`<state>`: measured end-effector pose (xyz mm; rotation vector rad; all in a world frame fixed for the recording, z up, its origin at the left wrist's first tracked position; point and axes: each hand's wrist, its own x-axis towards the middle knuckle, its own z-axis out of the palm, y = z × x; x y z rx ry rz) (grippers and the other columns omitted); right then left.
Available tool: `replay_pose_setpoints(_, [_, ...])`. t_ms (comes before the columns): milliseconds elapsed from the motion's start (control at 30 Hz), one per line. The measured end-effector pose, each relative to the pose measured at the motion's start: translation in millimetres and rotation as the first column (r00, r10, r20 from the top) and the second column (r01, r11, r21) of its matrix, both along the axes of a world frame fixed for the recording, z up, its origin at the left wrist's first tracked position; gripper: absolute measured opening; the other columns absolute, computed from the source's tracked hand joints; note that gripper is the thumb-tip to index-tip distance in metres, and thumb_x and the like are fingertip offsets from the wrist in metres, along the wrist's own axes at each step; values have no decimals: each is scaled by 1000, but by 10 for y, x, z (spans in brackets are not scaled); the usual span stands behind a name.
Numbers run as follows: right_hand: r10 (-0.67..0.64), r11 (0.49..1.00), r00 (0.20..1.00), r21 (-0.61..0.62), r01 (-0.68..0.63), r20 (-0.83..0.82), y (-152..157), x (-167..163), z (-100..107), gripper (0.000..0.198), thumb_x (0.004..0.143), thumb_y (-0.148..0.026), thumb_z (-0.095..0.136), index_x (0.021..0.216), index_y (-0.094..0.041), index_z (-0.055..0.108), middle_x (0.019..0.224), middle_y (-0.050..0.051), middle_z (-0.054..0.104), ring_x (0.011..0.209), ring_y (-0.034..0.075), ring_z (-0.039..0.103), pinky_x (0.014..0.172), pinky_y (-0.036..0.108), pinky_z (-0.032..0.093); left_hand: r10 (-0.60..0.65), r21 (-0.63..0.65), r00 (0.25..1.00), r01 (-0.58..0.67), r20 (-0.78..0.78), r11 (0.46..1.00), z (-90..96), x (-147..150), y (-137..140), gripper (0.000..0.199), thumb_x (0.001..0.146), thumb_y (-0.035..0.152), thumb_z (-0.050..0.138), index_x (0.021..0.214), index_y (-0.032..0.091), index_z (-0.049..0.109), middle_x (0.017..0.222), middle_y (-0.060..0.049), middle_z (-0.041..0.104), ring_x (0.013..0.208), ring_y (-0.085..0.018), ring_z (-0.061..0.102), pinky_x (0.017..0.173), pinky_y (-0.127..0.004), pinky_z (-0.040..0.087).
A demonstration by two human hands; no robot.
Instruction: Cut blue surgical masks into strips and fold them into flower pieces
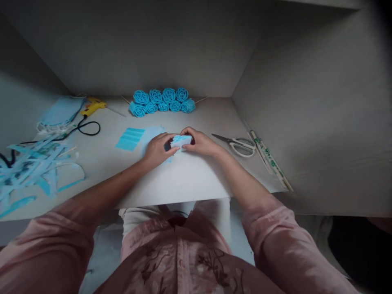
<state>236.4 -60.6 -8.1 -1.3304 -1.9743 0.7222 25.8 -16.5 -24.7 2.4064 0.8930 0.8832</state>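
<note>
Between both hands, over the middle of the table, is a small folded bundle of light blue and white sheet material [181, 141]. My left hand [159, 148] pinches its left side, thumb in front and fingers behind. Its right end is gripped by my right hand [198, 141], the fingers curled over the far top edge. More pale blue material [151, 134] lies flat, partly covered by my left hand. A pleated bright blue piece [130, 139] rests to the left of it.
At the back stand blue rolled flowers [163, 107] with thin sticks. Scissors [241, 146] and wrapped sticks [269, 157] lie right. To the left are a yellow glue gun [93, 106] with a black cord, stacked face masks [61, 112] and blue strips [36, 167]. Walls enclose the table.
</note>
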Motion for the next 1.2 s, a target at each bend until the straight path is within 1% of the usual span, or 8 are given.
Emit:
replay_pose_setpoints(133, [3, 1000, 997, 17, -2, -72, 21, 1, -16, 37, 72, -24, 62, 107, -19, 53, 98, 2, 61, 75, 13, 52, 70, 25, 42, -9, 14, 998, 8, 61, 1000, 39, 5, 7, 35, 76, 41, 66, 103, 17, 67, 101, -9, 65, 89, -20, 61, 79, -31, 50])
replay_pose_setpoints(300, [20, 1000, 995, -2, -20, -93, 2, -26, -17, 42, 75, -24, 62, 115, -22, 50, 88, -2, 58, 71, 12, 53, 70, 26, 42, 29, -204, 993, -5, 115, 979, 54, 27, -18, 38, 74, 42, 66, 100, 15, 65, 85, -3, 64, 68, -14, 58, 63, -26, 46])
replay_pose_setpoints(400, [-25, 1000, 985, 7, 26, -173, -18, -52, 0, 46, 76, -23, 62, 119, -23, 46, 80, -4, 57, 70, 13, 54, 71, 27, 43, 82, -401, 979, 0, 186, 916, 44, 38, -26, 28, 73, 40, 65, 87, 16, 61, 70, 1, 61, 59, -12, 56, 55, -23, 44])
replay_pose_setpoints(533, [-61, 995, 953, 62, 82, -297, -29, -90, 22, 41, 78, -25, 64, 114, -23, 44, 81, -3, 62, 75, 14, 57, 77, 30, 44, 106, -609, 952, 97, 288, 787, 59, 44, -62, 30, 72, 39, 70, 82, 16, 53, 60, 2, 63, 52, -12, 59, 51, -22, 47])
replay_pose_setpoints(633, [-89, 983, 951, 128, 132, -296, -37, -109, 21, 27, 80, -27, 65, 100, -23, 49, 83, -2, 63, 76, 14, 58, 78, 30, 45, 126, -691, 929, 164, 349, 704, 74, 50, -112, 34, 73, 40, 71, 84, 17, 49, 65, -1, 68, 54, -13, 65, 53, -24, 52])
replay_pose_setpoints(733, [-105, 969, 967, 195, 152, -234, -50, -121, 12, 14, 82, -29, 65, 89, -21, 56, 86, 1, 65, 80, 15, 60, 79, 30, 46, 138, -719, 903, 225, 408, 657, 69, 58, -144, 36, 75, 41, 71, 87, 16, 48, 72, -1, 70, 61, -16, 70, 59, -27, 58])
replay_pose_setpoints(900, [-78, 966, 973, 226, 128, -219, -74, -160, 10, 22, 84, -34, 66, 102, -21, 64, 95, 3, 69, 85, 15, 62, 82, 29, 47, 151, -714, 879, 255, 452, 652, 47, 69, -158, 39, 73, 42, 74, 87, 16, 48, 73, 1, 67, 62, -15, 70, 64, -29, 61])
replay_pose_setpoints(1200, [-200, 940, 959, 238, 245, -199, -142, -205, 82, 19, 84, -37, 66, 78, -20, 65, 76, 0, 68, 71, 14, 60, 70, 26, 45, 136, -705, 886, 251, 444, 664, 54, 81, -212, 36, 69, 35, 77, 80, 16, 48, 77, 4, 56, 71, -10, 63, 71, -29, 62])
